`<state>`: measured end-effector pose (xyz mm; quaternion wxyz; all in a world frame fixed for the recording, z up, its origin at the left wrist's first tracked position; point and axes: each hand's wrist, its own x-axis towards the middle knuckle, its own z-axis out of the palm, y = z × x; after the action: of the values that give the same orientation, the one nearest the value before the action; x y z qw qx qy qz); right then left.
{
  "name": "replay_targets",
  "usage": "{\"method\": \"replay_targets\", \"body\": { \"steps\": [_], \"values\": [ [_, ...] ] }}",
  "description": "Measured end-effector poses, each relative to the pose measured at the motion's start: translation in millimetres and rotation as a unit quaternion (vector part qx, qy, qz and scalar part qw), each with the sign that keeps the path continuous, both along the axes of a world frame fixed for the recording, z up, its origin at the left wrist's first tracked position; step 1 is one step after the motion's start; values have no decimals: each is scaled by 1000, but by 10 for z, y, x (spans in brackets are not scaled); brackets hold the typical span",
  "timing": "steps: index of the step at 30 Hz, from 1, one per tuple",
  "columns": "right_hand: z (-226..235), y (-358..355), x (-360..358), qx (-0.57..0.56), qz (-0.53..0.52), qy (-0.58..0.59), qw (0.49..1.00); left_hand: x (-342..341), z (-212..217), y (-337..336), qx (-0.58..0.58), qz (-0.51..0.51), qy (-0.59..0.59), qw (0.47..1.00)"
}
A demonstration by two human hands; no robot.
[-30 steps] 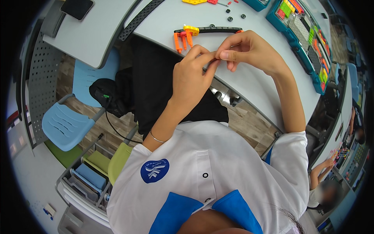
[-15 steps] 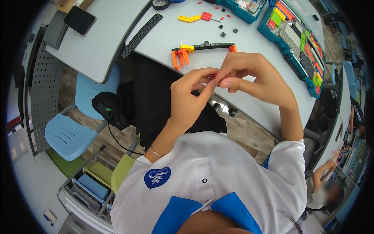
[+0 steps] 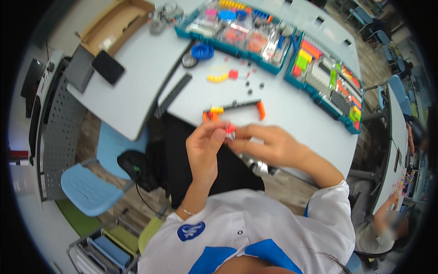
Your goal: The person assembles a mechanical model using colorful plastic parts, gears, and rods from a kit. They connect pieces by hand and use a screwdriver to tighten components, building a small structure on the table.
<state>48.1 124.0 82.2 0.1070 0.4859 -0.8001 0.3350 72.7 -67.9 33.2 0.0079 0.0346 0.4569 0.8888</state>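
Observation:
A small red building piece [image 3: 230,129] with a pale part under it sits between my hands at the table's near edge. The thumb and fingers of my left hand [image 3: 204,145] pinch it from the left. My right hand [image 3: 273,144] closes its fingertips on it from the right. Just beyond lies a black beam [image 3: 239,105] with orange pieces [image 3: 260,110] at its ends and a yellow connector [image 3: 217,110] on its left part. Blur hides the red piece's details.
Two teal parts cases [image 3: 273,68] [image 3: 315,95] stand open at the back. Nearer are a yellow-and-red strip [image 3: 218,78], several small black bushings, a long dark beam [image 3: 175,93] and a blue wheel part [image 3: 202,51]. A phone [image 3: 108,67] lies on the left table; another person [image 3: 381,223] sits far right.
The view has tilted up, bringing more of both cases into sight. My right hand's fingers have straightened, and the red piece, mostly covered before, now shows between both hands.

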Motion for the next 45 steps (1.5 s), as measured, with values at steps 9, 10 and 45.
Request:
{"method": "replay_targets", "body": {
  "steps": [9,10,45],
  "values": [
    [53,34,2,-25,-37,29,999,-51,67,103,-30,-32,0,999],
    [58,41,-1,-26,-41,34,998,-46,105,113,-21,-36,-4,999],
    [110,307,-466,-134,-61,-353,924,14,76,82,-143,-36,-11,989]
  ]
}}
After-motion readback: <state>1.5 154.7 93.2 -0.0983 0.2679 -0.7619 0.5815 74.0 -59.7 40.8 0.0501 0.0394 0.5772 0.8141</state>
